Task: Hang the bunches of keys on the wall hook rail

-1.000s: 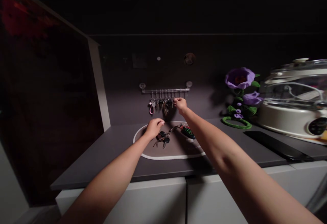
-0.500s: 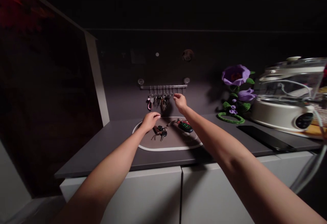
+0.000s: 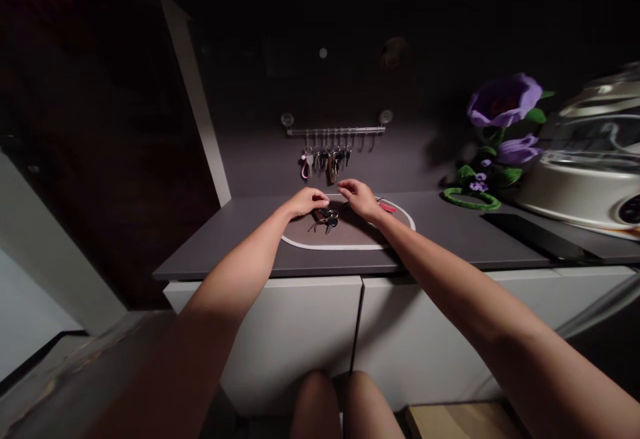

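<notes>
An oval brown mat with a white rim (image 3: 350,246) lies on the dark counter. A bunch of keys with a black fob (image 3: 326,220) rests on the mat between my hands. My left hand (image 3: 309,200) hovers over the bunch with curled fingers, just touching or nearly touching it. My right hand (image 3: 361,197) is lowered beside the bunch, fingers apart, covering most of a second key set with a red fob (image 3: 387,208). Above, a key rack (image 3: 335,131) on the wall carries several hanging keys (image 3: 326,159).
Purple artificial flowers (image 3: 503,129) with a green ring base stand at the right. A white cooker with a glass lid (image 3: 590,159) sits further right, with a black flat slab (image 3: 535,235) in front of it. White cabinet doors (image 3: 310,325) are below the counter. My knees show at the bottom.
My right hand has left the rack and come down to the mat near the keys. The camera has dropped and pulled back, so my knees now show.
</notes>
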Tool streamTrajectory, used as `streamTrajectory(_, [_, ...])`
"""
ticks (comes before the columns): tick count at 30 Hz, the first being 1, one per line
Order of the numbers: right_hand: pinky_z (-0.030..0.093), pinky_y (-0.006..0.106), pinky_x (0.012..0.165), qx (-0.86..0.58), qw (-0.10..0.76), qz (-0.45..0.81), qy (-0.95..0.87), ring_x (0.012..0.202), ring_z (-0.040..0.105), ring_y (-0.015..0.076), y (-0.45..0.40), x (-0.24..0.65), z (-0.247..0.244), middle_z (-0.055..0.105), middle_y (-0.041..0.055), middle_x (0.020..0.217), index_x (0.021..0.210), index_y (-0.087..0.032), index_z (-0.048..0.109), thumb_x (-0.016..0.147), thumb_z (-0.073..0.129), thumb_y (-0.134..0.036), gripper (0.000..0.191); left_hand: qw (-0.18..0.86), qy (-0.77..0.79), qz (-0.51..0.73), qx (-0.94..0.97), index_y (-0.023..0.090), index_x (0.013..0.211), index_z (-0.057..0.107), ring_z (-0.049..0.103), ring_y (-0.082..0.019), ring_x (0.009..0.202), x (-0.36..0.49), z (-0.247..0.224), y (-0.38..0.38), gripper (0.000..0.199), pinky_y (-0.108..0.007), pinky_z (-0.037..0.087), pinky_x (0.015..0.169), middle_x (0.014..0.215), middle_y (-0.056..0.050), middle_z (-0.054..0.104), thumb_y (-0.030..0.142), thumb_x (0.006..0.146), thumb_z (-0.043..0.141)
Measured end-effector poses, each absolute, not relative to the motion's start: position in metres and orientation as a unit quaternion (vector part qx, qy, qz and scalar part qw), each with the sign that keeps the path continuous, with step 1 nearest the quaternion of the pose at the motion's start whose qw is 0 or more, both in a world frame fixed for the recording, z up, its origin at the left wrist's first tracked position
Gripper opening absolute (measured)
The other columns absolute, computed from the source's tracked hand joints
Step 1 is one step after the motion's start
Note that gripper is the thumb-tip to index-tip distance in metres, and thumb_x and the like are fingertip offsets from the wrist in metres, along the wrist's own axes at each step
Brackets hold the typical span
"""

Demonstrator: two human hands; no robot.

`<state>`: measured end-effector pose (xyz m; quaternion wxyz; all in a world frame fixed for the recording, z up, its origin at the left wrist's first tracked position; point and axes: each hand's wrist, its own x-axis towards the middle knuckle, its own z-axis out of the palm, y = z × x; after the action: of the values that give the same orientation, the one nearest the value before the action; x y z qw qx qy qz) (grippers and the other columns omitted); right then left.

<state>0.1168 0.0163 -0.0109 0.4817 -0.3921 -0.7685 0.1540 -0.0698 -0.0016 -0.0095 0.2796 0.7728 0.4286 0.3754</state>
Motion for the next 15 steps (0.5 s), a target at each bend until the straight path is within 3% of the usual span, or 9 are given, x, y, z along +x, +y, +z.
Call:
streamTrajectory(5, [0.043,0.030,0.083,-0.413,0.374,0.043,-0.829,0.090,0.060,0.0172,0.0107,0.1243,-0.0198,0.066,0.0080,0.097,0.093,-0.016,0.065,0.079,0.050,-0.017,0.021,0.295,0.417,0.343,0.789,0.011,0.077,0.067,0.058,-0.013,0.068,-0.0702,-0.0063,-0.0049,0.022,-0.027,0.044,0.071,0.076,-0.006,0.067,0.030,0.065,0.067])
streamTrajectory(15, [0.041,0.028,0.081,-0.396,0.304,-0.032,-0.866,0.087,0.058,0.0181,0.0155,0.1189,-0.0223,0.067,0.0093,0.093,0.091,-0.014,0.067,0.078,0.049,-0.015,0.022,0.283,0.415,0.270,0.822,0.012,0.076,0.069,0.056,-0.011,0.065,-0.0699,-0.0035,-0.0096,0.022,-0.026,0.041,0.069,0.072,-0.003,0.067,0.029,0.062,0.068])
